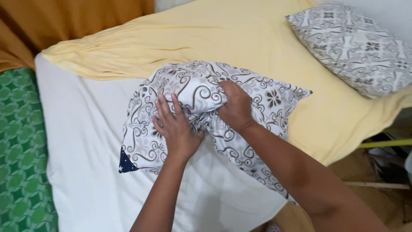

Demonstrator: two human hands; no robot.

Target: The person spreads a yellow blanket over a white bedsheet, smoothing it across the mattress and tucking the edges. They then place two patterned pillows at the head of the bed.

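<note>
A pillow in a white case with brown swirl and flower print (266,101) lies crumpled on the bed in front of me. My left hand (176,129) presses flat on its lower left part, fingers spread and pointing away. My right hand (235,105) is closed on a bunched fold of the case near the middle. A dark blue dotted corner (126,164) pokes out at the case's lower left.
A second pillow with the same print (356,47) rests at the top right. A yellow sheet (240,38) covers the far half of the bed, a white sheet (86,141) the near half. Green patterned fabric (19,150) lies left, orange cloth (64,19) beyond it. Wooden floor and sticks (377,184) are right.
</note>
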